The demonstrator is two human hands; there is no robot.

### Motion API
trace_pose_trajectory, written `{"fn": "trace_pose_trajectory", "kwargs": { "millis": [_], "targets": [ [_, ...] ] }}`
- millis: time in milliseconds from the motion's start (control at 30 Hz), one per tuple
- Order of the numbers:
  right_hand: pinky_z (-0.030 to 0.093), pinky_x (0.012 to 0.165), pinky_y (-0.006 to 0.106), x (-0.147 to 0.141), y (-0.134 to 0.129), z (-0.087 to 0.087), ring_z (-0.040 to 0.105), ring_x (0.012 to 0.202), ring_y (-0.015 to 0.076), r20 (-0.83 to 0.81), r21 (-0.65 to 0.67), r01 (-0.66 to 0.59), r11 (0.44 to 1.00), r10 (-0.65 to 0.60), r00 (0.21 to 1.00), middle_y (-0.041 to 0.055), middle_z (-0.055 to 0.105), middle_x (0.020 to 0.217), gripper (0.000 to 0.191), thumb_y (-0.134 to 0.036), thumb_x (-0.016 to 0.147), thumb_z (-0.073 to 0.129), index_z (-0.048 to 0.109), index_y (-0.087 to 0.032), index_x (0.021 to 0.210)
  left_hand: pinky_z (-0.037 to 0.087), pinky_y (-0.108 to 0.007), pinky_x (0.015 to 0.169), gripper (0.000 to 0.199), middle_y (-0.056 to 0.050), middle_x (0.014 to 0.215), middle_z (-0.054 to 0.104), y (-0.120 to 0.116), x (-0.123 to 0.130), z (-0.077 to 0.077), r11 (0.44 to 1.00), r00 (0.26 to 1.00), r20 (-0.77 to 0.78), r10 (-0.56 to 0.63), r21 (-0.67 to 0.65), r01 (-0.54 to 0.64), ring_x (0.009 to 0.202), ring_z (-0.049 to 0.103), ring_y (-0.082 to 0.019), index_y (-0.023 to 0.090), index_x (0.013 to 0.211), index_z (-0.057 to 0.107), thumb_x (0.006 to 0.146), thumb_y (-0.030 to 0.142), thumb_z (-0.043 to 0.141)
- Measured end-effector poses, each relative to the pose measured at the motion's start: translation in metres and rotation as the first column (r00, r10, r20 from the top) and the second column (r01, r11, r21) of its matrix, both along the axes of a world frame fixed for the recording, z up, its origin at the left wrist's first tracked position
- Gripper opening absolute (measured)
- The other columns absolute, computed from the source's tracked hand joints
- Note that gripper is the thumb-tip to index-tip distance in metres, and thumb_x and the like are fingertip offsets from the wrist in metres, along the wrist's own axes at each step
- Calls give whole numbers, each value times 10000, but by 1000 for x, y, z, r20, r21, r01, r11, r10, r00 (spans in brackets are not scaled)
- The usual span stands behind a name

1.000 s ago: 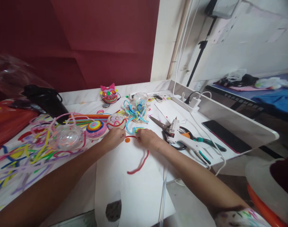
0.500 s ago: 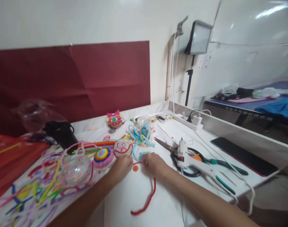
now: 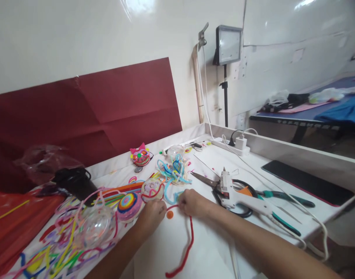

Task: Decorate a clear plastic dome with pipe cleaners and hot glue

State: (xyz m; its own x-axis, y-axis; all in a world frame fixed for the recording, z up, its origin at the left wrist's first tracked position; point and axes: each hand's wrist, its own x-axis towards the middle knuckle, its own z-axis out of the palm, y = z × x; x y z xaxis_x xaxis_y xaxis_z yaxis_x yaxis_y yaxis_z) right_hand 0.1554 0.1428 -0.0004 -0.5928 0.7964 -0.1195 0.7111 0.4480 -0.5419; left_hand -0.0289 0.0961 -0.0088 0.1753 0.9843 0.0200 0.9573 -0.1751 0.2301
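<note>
A red pipe cleaner (image 3: 191, 241) is stretched between my two hands, and its long loose end curves down over a white sheet (image 3: 156, 255). My left hand (image 3: 154, 215) is closed, pinching one end of it. My right hand (image 3: 190, 203) pinches it a short way along, fingers pressed together. Just below the short span between the hands lies a small orange disc (image 3: 170, 214). Beyond my left hand sit a ball wrapped in coloured rings (image 3: 127, 207) and a second decorated ball (image 3: 152, 188). Blue pipe cleaners (image 3: 173, 170) are heaped behind my right hand.
To the right lie large scissors (image 3: 205, 179), a white glue gun (image 3: 238, 197) with its cord, green-handled pliers (image 3: 290, 198) and a black phone-like slab (image 3: 302, 182). Tangled pipe cleaners (image 3: 61, 255) and a clear plastic ball (image 3: 96, 228) crowd the left. A pink cat-like figure (image 3: 140, 155) stands behind.
The camera view has tilted and shifted slightly. Both hands keep their pinch on the red pipe cleaner, with little visible movement relative to the sheet.
</note>
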Motion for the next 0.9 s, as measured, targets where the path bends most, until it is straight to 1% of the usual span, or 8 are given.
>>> {"fn": "trace_pose_trajectory", "kwargs": {
  "millis": [100,200,400,533,700,900],
  "targets": [
    [399,593,202,4,0,4,664,768,171,-32,-38,-10,999,9,999,111,748,851,299,-46,739,511,765,-99,887,353,-257,634,215,-19,686,632,1,0,0,1000,1000,-12,0,-4,0,695,572,-155,176,651,621,783,101,468],
    [412,621,189,9,1,5,665,798,165,-70,-64,-28,998,24,997,101,749,878,335,-23,726,495,764,-96,912,332,-261,612,208,-13,660,600,3,-1,0,1000,1000,-17,-2,-12,2,668,549,-154,173,625,593,780,114,467],
    [414,636,167,15,8,-3,657,805,137,-126,-83,-98,992,87,988,71,746,933,383,5,716,483,770,-124,934,347,-260,629,185,-12,681,609,3,-4,-2,1000,1000,7,-9,-26,9,692,563,-159,174,676,618,789,149,473],
    [408,631,174,17,10,-8,649,789,138,-126,-59,-130,990,122,985,63,743,920,361,8,707,515,771,-137,918,344,-264,629,186,-12,684,607,3,-5,-3,999,1000,17,-16,-30,17,684,557,-156,170,689,621,798,160,470],
    [409,654,182,18,9,-6,650,811,145,-100,-11,-146,989,145,984,46,742,919,327,-4,712,549,765,-171,891,331,-264,616,179,-3,665,584,5,-5,-2,999,1000,16,-25,-39,25,658,528,-149,172,671,607,791,165,474],
    [430,703,234,15,6,-4,670,892,209,-6,56,-192,980,192,981,113,740,971,301,-13,751,524,764,-147,873,323,-267,608,180,2,649,574,5,-7,-3,999,1000,7,-26,-39,26,642,517,-145,178,660,604,783,157,473]
  ]
}}
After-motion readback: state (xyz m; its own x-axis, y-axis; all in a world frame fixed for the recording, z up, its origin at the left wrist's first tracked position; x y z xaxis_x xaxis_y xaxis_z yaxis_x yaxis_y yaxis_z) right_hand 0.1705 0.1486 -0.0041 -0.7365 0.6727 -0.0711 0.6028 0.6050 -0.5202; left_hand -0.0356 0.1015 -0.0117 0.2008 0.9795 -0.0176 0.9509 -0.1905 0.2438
